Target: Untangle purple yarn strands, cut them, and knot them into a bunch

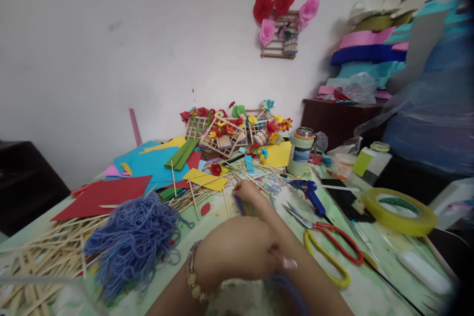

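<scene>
My right hand [247, 190] reaches out over the table, its fingers pinched on a strand of blue yarn [239, 204] among loose sticks. My left hand [244, 252], with a beaded bracelet [193, 272] at the wrist, lies close to me across my right forearm. Its fingers are curled, and a blurred blue yarn strand [287, 289] runs from under it. A loose heap of blue yarn [133, 242] sits just left of my left hand.
Thin wooden sticks [44, 252] cover the left table, with red paper [107, 195] and blue paper [155, 163] behind. Scissors [328, 249], a blue glue gun [309, 193], a yellow tape roll [400, 211] and a tumbler [300, 150] lie right. Stick frames with paper flowers [225, 131] stand by the wall.
</scene>
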Tool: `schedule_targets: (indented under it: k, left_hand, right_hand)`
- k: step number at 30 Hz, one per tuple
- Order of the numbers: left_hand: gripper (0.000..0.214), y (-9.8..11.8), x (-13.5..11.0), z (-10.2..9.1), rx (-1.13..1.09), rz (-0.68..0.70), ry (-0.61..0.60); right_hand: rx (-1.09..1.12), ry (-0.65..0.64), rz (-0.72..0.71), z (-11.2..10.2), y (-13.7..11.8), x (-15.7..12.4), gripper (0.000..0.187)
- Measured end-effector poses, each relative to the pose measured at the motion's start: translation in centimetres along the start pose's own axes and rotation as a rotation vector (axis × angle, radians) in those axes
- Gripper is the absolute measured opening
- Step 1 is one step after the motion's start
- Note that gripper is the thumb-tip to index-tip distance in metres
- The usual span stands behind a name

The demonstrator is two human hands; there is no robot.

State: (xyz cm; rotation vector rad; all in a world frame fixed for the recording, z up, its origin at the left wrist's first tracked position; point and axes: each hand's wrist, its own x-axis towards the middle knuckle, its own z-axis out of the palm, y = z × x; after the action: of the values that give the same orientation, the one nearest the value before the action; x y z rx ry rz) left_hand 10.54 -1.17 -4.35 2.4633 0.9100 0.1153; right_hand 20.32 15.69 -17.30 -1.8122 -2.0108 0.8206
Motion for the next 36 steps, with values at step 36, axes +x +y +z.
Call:
schedule_targets:
  k: [36]
  left_hand:
    - [0.062,-11.4,6.7,10.6,0.465,-0.461,0.429]
  right_hand:
    - [0.559,0.529,-0.042,-4.2,1.6,0.8,0.019]
